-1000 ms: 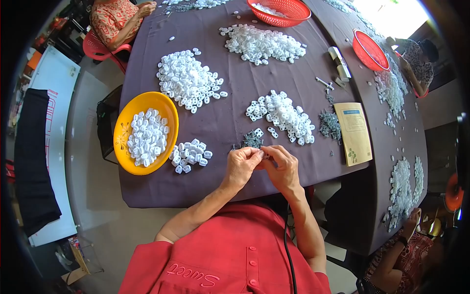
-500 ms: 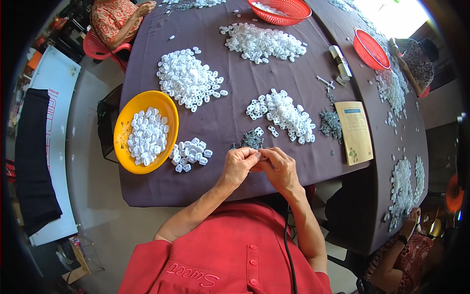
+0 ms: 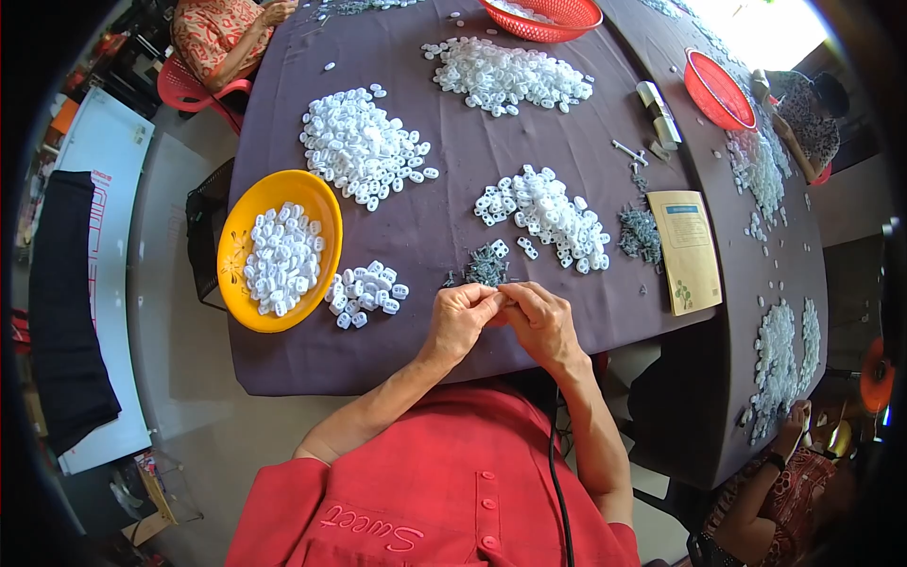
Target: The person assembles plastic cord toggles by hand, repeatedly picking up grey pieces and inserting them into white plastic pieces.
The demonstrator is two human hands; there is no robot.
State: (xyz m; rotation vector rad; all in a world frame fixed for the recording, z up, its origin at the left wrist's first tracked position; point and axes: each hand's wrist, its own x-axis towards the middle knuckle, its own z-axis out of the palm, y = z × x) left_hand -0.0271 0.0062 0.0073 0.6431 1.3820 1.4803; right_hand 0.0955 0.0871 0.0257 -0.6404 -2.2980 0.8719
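My left hand (image 3: 460, 324) and my right hand (image 3: 542, 324) meet at the table's near edge, fingertips pinched together. Whatever they grip between them is small and hidden by the fingers. Just beyond them lies a small heap of dark grey metal pieces (image 3: 487, 266), with a couple of white oval parts beside it. A pile of white oval parts with holes (image 3: 557, 222) spreads farther off to the right. On the left, a small group of white oval pieces (image 3: 367, 293) lies next to a yellow bowl (image 3: 328, 213) partly filled with similar white pieces.
Larger white piles (image 3: 359, 146) lie farther back, near a red basket (image 3: 557, 30). On the right are a brown booklet (image 3: 685, 255), more grey metal pieces (image 3: 640, 234) and a white cylindrical thing (image 3: 658, 113). Other people sit around the table, one at the far left (image 3: 222, 42).
Both hands stay pinched together in nearly the same place, with slight finger movement. The view has shifted a little; the piles look unchanged.
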